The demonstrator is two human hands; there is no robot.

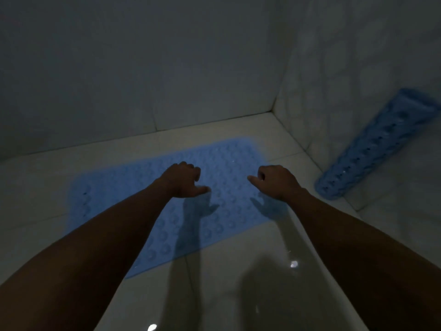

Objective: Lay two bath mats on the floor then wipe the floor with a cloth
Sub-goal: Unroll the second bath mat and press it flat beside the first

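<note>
Both hands hover over a blue bath mat [133,194] that lies flat on the pale tiled floor [238,271] in the middle of the frame. Left hand [182,180], just left of centre, has its fingers curled loosely under and its thumb sticking out toward the right; it grips nothing. Right hand [276,181], just right of centre, is curled the same way, thumb pointing left toward the other hand, and it too is empty. Their shadows fall on the mat just below them, apart from the hands themselves, so neither hand appears to press on the mat. Bare forearms run in from the lower left and lower right corners.

The flat mat has a bumpy, bubbled surface and spreads from the left middle of the frame toward the far corner of the room, its near edge slanting down to the lower centre. A second blue mat [372,149], with the same bubbled texture, stands tilted at the right edge of the frame, leaning against the tiled wall [334,68] with its lower end resting on the floor, well apart from the first mat. The floor is glossy, with small bright reflections near the bottom centre. Lighting is dim.
</note>
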